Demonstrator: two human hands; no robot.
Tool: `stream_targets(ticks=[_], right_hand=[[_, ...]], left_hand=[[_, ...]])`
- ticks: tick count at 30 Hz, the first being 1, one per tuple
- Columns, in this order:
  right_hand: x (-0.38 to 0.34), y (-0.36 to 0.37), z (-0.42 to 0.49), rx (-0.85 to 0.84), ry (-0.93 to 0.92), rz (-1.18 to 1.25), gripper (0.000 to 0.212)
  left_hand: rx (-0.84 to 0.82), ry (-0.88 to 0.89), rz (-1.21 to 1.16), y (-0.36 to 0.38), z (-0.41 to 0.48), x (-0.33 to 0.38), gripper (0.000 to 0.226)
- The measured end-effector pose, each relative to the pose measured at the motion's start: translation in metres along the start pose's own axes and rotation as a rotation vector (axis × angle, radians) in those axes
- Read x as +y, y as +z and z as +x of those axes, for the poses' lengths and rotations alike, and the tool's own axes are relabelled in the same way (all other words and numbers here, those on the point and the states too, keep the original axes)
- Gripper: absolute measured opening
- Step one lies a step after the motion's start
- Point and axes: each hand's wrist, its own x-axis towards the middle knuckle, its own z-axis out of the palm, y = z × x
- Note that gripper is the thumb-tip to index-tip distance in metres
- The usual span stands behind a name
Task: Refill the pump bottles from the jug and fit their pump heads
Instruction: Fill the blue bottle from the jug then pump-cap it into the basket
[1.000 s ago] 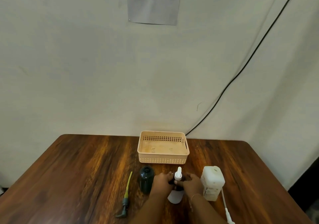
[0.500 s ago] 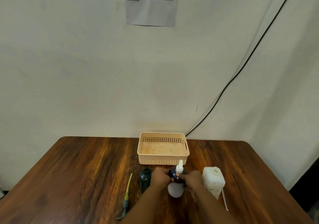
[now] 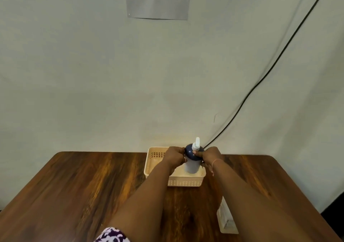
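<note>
Left hand (image 3: pixel 175 157) + right hand (image 3: pixel 210 156) both gripping the pump bottle (image 3: pixel 191 166), white pump head (image 3: pixel 197 144) on top. It's upright over the basket (image 3: pixel 184 183), far side of the table (image 3: pixel 74 185), can't tell if it's set down.

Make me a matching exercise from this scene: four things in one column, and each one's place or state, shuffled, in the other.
Things
1. pump bottle
2. basket
3. jug
4. cable

Place or state
A. black, runs down the wall
B. peach, on the far side of the table
C. gripped by the left hand and the right hand
D. white, near right, only partly visible

Pairs: 1-C, 2-B, 3-D, 4-A
</note>
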Motion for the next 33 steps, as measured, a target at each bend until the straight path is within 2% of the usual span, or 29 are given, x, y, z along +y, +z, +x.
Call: stream_targets(ticks=[3,9,17,23,33], right_hand=[[0.008,0.006,0.03,0.005,-0.002,-0.026,0.067],[0.045,0.027,0.083,-0.045,0.06,-0.063,0.06],[0.059,0.04,0.086,-0.01,0.045,-0.209,0.057],[0.057,0.044,0.091,0.009,0.04,-0.221,0.056],[0.061,0.041,0.084,-0.073,0.049,-0.164,0.054]], left_hand=[[-0.009,-0.019,0.009,0.005,0.022,-0.006,0.045],[-0.06,-0.079,-0.014,0.02,0.054,-0.034,0.055],[-0.085,-0.156,-0.025,0.03,0.062,-0.052,0.057],[-0.072,-0.176,-0.022,0.034,0.069,-0.055,0.065],[-0.007,-0.154,-0.049,0.041,0.06,-0.045,0.051]])
